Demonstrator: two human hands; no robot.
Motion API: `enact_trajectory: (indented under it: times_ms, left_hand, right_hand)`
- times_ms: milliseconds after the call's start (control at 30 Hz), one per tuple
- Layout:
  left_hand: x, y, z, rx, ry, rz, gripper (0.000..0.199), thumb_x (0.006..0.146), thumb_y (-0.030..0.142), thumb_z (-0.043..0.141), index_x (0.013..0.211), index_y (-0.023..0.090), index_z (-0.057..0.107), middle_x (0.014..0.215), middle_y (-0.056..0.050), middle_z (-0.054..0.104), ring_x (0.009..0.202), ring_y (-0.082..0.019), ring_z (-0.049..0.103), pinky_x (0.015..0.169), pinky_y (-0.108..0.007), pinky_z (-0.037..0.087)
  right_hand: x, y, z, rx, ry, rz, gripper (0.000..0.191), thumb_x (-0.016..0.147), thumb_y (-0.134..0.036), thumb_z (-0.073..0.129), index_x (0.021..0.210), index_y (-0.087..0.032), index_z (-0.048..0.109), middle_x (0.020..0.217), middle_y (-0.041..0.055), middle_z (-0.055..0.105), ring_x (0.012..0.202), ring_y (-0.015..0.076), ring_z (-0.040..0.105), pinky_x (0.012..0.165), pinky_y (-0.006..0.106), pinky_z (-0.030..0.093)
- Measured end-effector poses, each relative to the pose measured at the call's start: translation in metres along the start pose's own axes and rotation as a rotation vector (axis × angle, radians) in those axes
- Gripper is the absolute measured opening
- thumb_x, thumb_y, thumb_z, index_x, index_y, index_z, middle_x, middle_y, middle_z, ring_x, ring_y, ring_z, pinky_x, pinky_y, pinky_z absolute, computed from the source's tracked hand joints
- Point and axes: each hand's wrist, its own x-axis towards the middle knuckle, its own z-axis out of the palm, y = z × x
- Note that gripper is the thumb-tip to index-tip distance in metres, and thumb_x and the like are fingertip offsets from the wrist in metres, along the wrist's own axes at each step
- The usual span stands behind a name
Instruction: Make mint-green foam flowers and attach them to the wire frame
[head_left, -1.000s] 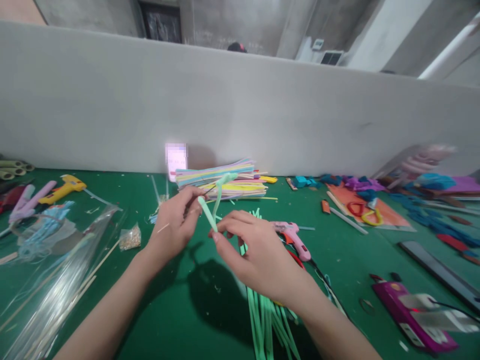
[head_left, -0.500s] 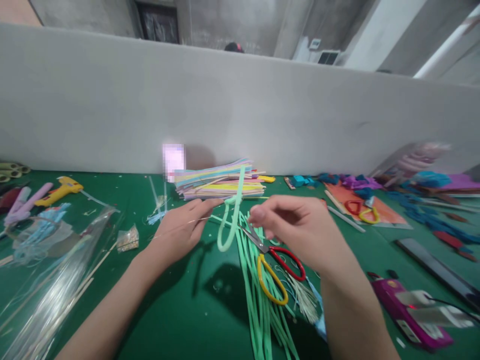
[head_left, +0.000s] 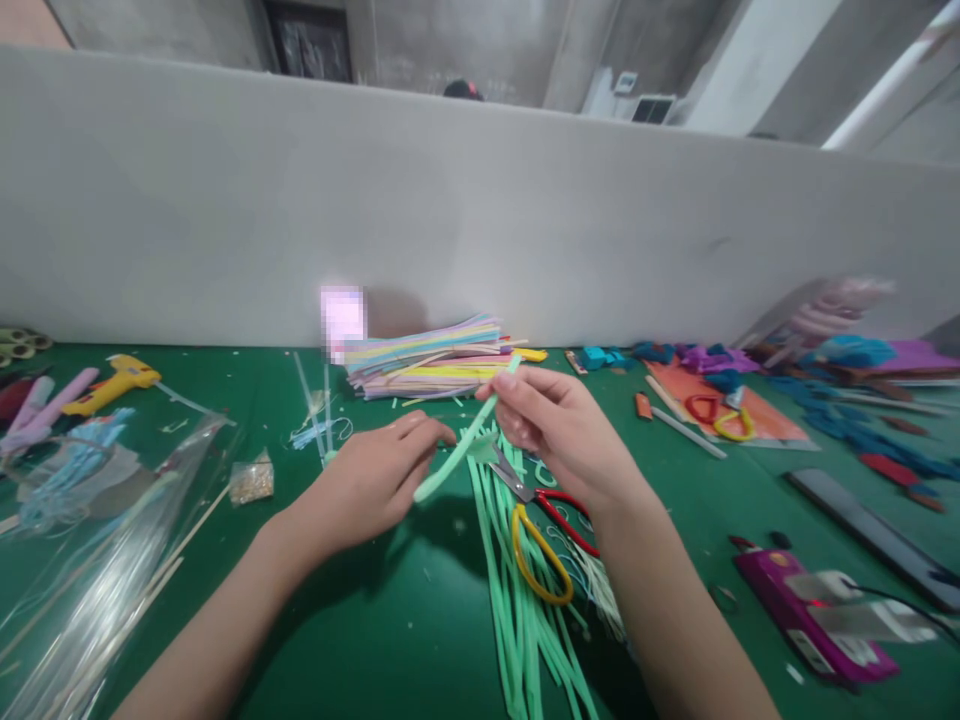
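Note:
My right hand point(head_left: 551, 415) is closed in a pinch on the upper end of a light green pipe cleaner point(head_left: 454, 457). The strip slants down to the left and ends in a rounded bend beside my left hand point(head_left: 386, 465). My left hand is closed on the same piece, its fingertips partly hidden. Below lies a bundle of green pipe cleaners point(head_left: 525, 640) running toward the near edge. A pair of scissors point(head_left: 523, 488) with one red and one yellow handle rests on the bundle, partly behind my right wrist.
Multicoloured pipe cleaners point(head_left: 427, 360) lie at the white partition point(head_left: 450, 220). On the left are a yellow glue gun point(head_left: 120, 383), a bead bag point(head_left: 252, 480) and clear plastic sleeves point(head_left: 112, 590). On the right are second scissors point(head_left: 733, 424), a phone point(head_left: 870, 535) and a purple power strip point(head_left: 810, 620).
My right hand has moved up and left and now pinches the upper end of the green pipe cleaner. The strip, upright before, now slants between both hands.

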Motion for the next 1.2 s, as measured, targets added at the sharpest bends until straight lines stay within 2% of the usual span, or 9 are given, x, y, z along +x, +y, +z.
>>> enact_trajectory:
  times_ms: [133, 300, 633, 733, 833, 967, 1033, 1133, 1200]
  left_hand:
    - [0.001, 0.007, 0.0, -0.061, 0.0, 0.013, 0.022, 0.09, 0.01, 0.048, 0.103, 0.021, 0.062, 0.096, -0.003, 0.069, 0.081, -0.019, 0.065, 0.07, -0.03, 0.05]
    - [0.001, 0.009, -0.005, -0.125, 0.055, -0.022, 0.02, 0.095, 0.015, 0.047, 0.105, 0.023, 0.063, 0.097, -0.001, 0.07, 0.074, -0.014, 0.062, 0.063, -0.025, 0.045]
    - [0.001, 0.005, -0.011, -0.171, 0.136, -0.04, 0.023, 0.096, 0.02, 0.05, 0.106, 0.022, 0.071, 0.091, -0.001, 0.07, 0.069, -0.012, 0.057, 0.06, -0.025, 0.04]
    - [0.001, 0.009, -0.012, -0.184, 0.092, -0.055, 0.025, 0.1, 0.029, 0.048, 0.102, 0.021, 0.072, 0.088, 0.0, 0.071, 0.069, -0.012, 0.058, 0.061, -0.024, 0.039]
    - [0.002, 0.014, -0.011, -0.24, -0.012, -0.077, 0.025, 0.1, 0.038, 0.051, 0.103, 0.023, 0.071, 0.087, 0.002, 0.072, 0.068, -0.011, 0.058, 0.06, -0.023, 0.039]
    - [0.004, 0.021, -0.007, -0.343, -0.164, -0.047, 0.031, 0.098, 0.042, 0.055, 0.079, 0.02, 0.065, 0.065, 0.006, 0.058, 0.059, -0.009, 0.049, 0.056, -0.022, 0.035]
    - [0.005, 0.023, -0.005, -0.407, -0.183, -0.027, 0.033, 0.099, 0.038, 0.056, 0.072, 0.019, 0.061, 0.065, 0.006, 0.056, 0.062, -0.009, 0.05, 0.058, -0.021, 0.036]
    - [0.005, 0.023, -0.003, -0.493, -0.194, -0.098, 0.029, 0.099, 0.035, 0.055, 0.075, 0.02, 0.061, 0.072, 0.005, 0.06, 0.066, -0.01, 0.057, 0.062, -0.021, 0.041]
    - [0.005, 0.022, -0.002, -0.556, -0.238, -0.198, 0.022, 0.1, 0.037, 0.052, 0.088, 0.022, 0.063, 0.076, 0.005, 0.063, 0.063, -0.01, 0.06, 0.062, -0.022, 0.044]
  right_hand:
    - [0.017, 0.015, -0.008, 0.234, 0.117, 0.069, 0.034, 0.075, -0.045, 0.081, 0.068, -0.017, 0.062, 0.058, -0.006, 0.053, 0.048, 0.0034, 0.04, 0.043, 0.016, 0.03]
    - [0.029, 0.024, -0.021, 0.31, 0.368, 0.051, 0.04, 0.064, -0.042, 0.089, 0.069, -0.017, 0.059, 0.06, -0.0062, 0.057, 0.049, 0.0036, 0.046, 0.04, 0.013, 0.035]
    - [0.036, 0.021, -0.049, 0.394, 0.642, 0.042, 0.033, 0.083, -0.042, 0.076, 0.073, -0.019, 0.056, 0.057, -0.0066, 0.062, 0.048, 0.0059, 0.058, 0.04, 0.014, 0.044]
    - [0.034, 0.015, -0.051, 0.427, 0.648, 0.034, 0.033, 0.085, -0.042, 0.074, 0.072, -0.018, 0.055, 0.055, -0.0074, 0.06, 0.048, 0.0049, 0.057, 0.042, 0.014, 0.045]
    - [0.031, 0.01, -0.045, 0.47, 0.584, 0.034, 0.033, 0.086, -0.042, 0.074, 0.072, -0.018, 0.056, 0.053, -0.0078, 0.056, 0.047, 0.0046, 0.056, 0.041, 0.013, 0.042]
    - [0.024, 0.007, -0.033, 0.46, 0.438, -0.014, 0.027, 0.089, -0.039, 0.07, 0.075, -0.019, 0.058, 0.056, -0.0067, 0.056, 0.05, 0.0056, 0.056, 0.042, 0.014, 0.042]
    - [0.023, 0.006, -0.031, 0.423, 0.402, -0.051, 0.025, 0.089, -0.038, 0.07, 0.076, -0.019, 0.059, 0.059, -0.0057, 0.058, 0.051, 0.0059, 0.056, 0.044, 0.015, 0.043]
    - [0.023, 0.007, -0.033, 0.39, 0.415, -0.073, 0.028, 0.084, -0.039, 0.075, 0.074, -0.019, 0.058, 0.06, -0.0056, 0.058, 0.051, 0.0061, 0.055, 0.044, 0.016, 0.042]
    - [0.026, 0.01, -0.036, 0.391, 0.465, -0.07, 0.031, 0.082, -0.041, 0.076, 0.073, -0.019, 0.056, 0.058, -0.0063, 0.056, 0.05, 0.0061, 0.054, 0.042, 0.015, 0.04]
